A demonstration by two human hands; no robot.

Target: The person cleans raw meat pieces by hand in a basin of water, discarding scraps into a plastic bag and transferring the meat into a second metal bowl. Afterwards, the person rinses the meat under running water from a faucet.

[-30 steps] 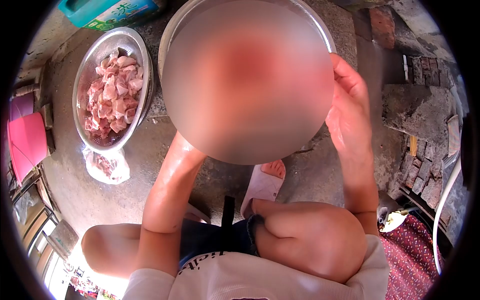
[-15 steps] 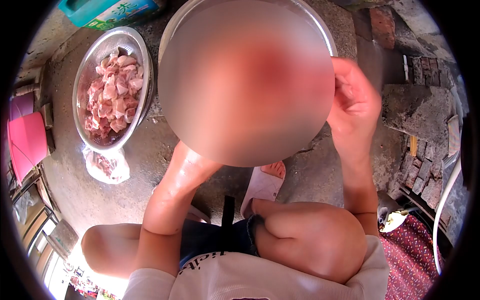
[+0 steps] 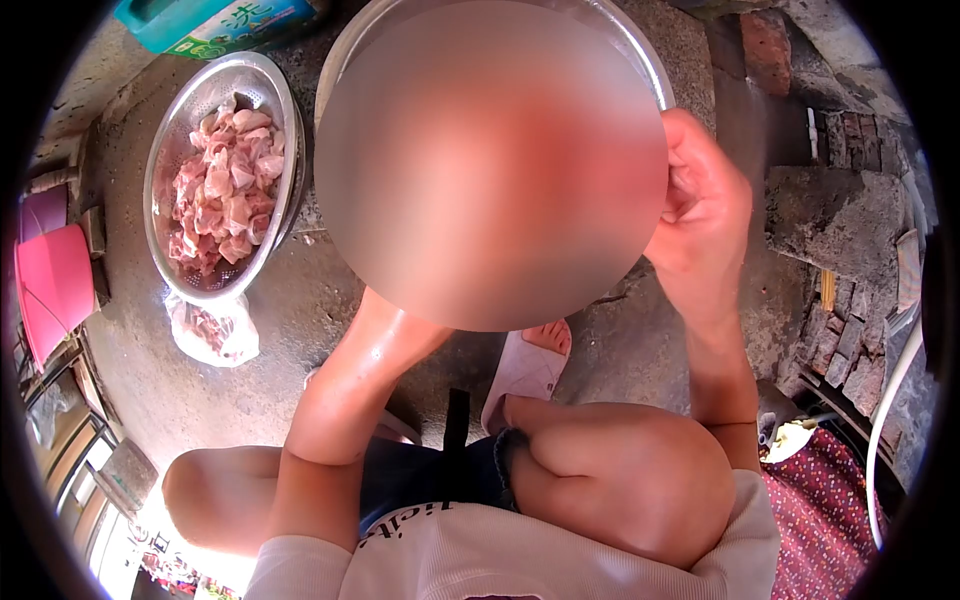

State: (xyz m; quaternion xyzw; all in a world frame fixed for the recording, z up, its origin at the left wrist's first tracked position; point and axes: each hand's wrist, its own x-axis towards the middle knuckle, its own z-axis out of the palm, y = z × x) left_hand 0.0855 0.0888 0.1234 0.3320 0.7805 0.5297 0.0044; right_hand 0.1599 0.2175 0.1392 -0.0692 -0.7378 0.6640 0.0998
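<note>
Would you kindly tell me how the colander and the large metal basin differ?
The metal basin looks larger than the colander. The colander plainly shows pale pink meat chunks, while the basin's inside is blurred out. The right hand is at the basin's rim; no hand is at the colander. Both have shiny rims.

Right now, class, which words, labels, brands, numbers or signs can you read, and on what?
"洗", on the green jug; its smaller print is unreadable.
Shirt: dark letters, partly hidden, not surely readable.
White thing at lower left: dark marks, too small to read.
Slipper: a tiny mark, too small to read.
</note>
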